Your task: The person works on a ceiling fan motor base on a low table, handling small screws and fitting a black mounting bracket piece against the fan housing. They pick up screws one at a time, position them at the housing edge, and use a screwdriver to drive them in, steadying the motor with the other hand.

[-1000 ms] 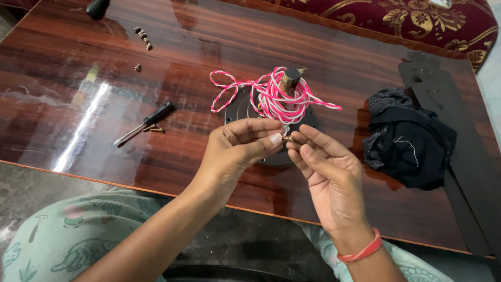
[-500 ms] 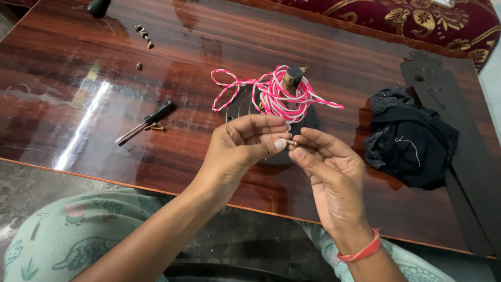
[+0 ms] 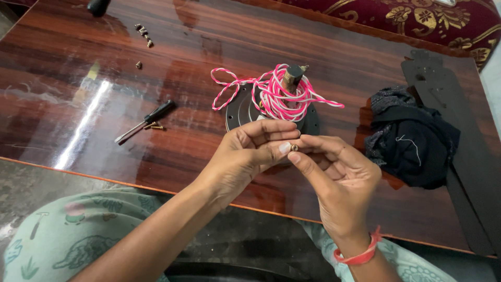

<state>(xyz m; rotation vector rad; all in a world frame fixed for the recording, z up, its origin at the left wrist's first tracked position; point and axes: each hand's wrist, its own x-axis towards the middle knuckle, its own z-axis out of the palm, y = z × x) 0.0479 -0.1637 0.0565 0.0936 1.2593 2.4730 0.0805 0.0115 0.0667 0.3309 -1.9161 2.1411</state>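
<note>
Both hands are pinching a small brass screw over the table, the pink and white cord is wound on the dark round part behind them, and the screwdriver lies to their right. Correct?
Not quite. In the head view the screwdriver lies to their left. The left hand and right hand do pinch the small brass screw, and the pink and white cord is wound on the dark round part.

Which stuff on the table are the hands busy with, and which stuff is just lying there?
Busy with:
- small brass screw, pinched between left hand and right hand
- round dark motor wrapped in pink-and-white wire, just behind the hands

Just lying there:
- screwdriver
- loose screws
- black cloth
- dark fan blade
</note>
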